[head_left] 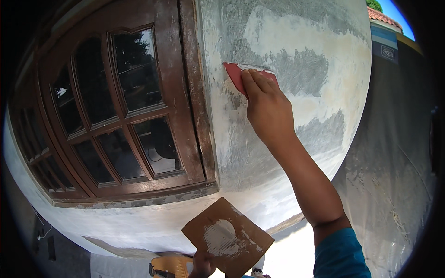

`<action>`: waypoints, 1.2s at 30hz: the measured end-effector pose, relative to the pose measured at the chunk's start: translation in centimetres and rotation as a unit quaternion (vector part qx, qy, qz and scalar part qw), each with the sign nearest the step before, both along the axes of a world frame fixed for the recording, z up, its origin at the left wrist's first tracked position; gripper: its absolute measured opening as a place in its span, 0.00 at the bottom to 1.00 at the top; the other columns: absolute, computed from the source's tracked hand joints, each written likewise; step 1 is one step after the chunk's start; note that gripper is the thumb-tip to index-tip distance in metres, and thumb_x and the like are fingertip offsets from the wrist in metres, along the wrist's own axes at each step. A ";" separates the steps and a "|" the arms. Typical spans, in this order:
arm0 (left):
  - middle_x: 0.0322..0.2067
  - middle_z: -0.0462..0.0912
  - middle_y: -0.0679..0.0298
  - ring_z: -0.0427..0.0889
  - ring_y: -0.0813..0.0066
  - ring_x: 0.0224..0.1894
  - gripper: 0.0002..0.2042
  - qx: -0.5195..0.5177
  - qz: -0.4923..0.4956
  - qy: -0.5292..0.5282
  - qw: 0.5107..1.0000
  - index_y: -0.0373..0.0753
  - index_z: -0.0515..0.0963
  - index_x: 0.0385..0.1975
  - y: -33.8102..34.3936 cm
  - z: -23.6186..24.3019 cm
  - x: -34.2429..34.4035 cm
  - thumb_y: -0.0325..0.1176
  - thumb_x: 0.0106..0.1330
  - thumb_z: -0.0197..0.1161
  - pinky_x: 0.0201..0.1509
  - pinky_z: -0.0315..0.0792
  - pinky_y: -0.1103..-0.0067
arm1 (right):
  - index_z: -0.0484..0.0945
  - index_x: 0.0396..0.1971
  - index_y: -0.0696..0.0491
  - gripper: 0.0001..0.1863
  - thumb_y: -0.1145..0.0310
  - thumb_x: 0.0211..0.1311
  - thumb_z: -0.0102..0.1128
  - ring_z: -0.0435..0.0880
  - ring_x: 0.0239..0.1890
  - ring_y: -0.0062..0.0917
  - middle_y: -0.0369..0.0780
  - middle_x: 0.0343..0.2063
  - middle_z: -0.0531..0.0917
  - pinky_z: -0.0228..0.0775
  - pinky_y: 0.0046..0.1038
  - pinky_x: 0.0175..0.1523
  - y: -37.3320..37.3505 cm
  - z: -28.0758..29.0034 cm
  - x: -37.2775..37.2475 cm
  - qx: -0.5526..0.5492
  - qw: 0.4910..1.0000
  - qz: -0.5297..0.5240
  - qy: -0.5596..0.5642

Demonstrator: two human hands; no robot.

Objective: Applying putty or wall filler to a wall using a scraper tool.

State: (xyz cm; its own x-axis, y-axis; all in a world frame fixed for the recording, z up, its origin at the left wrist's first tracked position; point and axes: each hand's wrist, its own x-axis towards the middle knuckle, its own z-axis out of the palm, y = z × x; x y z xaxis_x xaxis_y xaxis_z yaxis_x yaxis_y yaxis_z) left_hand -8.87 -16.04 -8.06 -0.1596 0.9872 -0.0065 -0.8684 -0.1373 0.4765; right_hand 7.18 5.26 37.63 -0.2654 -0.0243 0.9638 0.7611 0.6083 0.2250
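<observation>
Using the window point(111, 126) as datum. Left hand point(202, 264), below its right end, grips the cardboard point(218, 211) at the lower-left edge; most of that hand is cut off, so can't tell the exact finger wrap. Cardboard carries a lump of white paste point(222, 238); I'd keep it level and close under the work so reloads stay short. Red scraper point(236, 78) is against the wall point(236, 153), just right of the window's upper part, clamped in the right hand point(269, 102), fingers laid over its face. Hands well apart. Step reads as spreading paste: I'd press evenly along the whole edge, keep a low angle, overlap passes, feather into the grey patches point(308, 69). Ease off next to the window, since extra paste there could smear the wood or leave a ridge.

Materials, same direction. Window: worn dark brown wood, glossy in spots, reflective panes, some arched on top. Cardboard: tan, squarish, turned cornerwise; its paste is thick and ridged. Scraper: thin, flat, straight-edged, paste along the upper edge. Wall right of the window: mottled cement grey with off-white coated areas, ragged borders. Farther right of the window: dark grey sheet point(394, 139), creased and streaked.
</observation>
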 end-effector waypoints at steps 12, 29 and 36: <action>0.44 0.82 0.49 0.83 0.53 0.48 0.14 0.095 0.199 0.533 0.817 0.36 0.73 0.43 -2.1 -3.5 -1.6 0.26 0.56 0.60 0.55 0.76 0.63 | 0.79 0.48 0.54 0.17 0.78 0.57 0.55 0.83 0.47 0.38 0.41 0.45 0.84 0.78 0.36 0.49 -3.1 -1.9 1.6 -0.139 0.989 0.056 0.006; 0.37 0.84 0.48 0.86 0.53 0.41 0.12 0.115 0.303 0.642 0.695 0.39 0.71 0.30 -2.0 -3.5 -1.4 0.25 0.55 0.70 0.48 0.78 0.67 | 0.84 0.41 0.49 0.14 0.79 0.56 0.57 0.85 0.38 0.33 0.35 0.38 0.86 0.79 0.30 0.41 -2.0 4.1 0.9 0.040 0.999 0.012 0.031; 0.37 0.84 0.48 0.86 0.53 0.41 0.13 0.102 0.331 0.628 0.697 0.39 0.70 0.29 -1.2 -2.8 0.7 0.25 0.55 0.72 0.47 0.78 0.67 | 0.80 0.42 0.58 0.15 0.76 0.52 0.58 0.84 0.44 0.35 0.43 0.42 0.83 0.79 0.35 0.47 0.5 -5.3 -1.5 0.079 0.990 0.020 -0.113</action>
State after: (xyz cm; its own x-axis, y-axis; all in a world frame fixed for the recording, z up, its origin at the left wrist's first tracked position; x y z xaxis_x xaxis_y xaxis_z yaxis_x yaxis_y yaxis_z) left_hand -8.17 -17.29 -10.84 -0.3336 0.6543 0.6787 0.5026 -0.4856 0.7152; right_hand 5.65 5.74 32.33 -0.4702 -0.1842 0.8631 0.6562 0.5810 0.4815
